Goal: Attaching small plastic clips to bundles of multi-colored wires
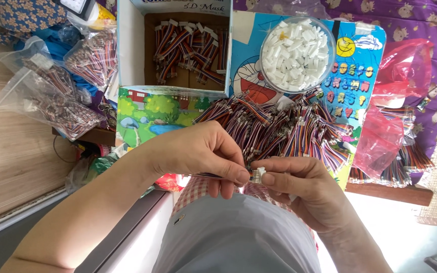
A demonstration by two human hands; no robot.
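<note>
Pinching together, left hand holds wires, right hand white connector.

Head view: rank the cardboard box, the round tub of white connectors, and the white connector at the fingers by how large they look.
1. Cardboard box, largest.
2. Round tub of white connectors, clearly smaller.
3. White connector, pinched between both hands, far the smallest, even though it sits nearer the camera.

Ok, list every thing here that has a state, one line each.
Left hand: pinching a striped wire bundle.
Right hand: holding a white connector at the wire ends.
Cardboard box: open, holds finished cables.
Round tub: uncovered, full of white connectors.
Loose wire pile: heaped.
Clear bags: filled.
</note>
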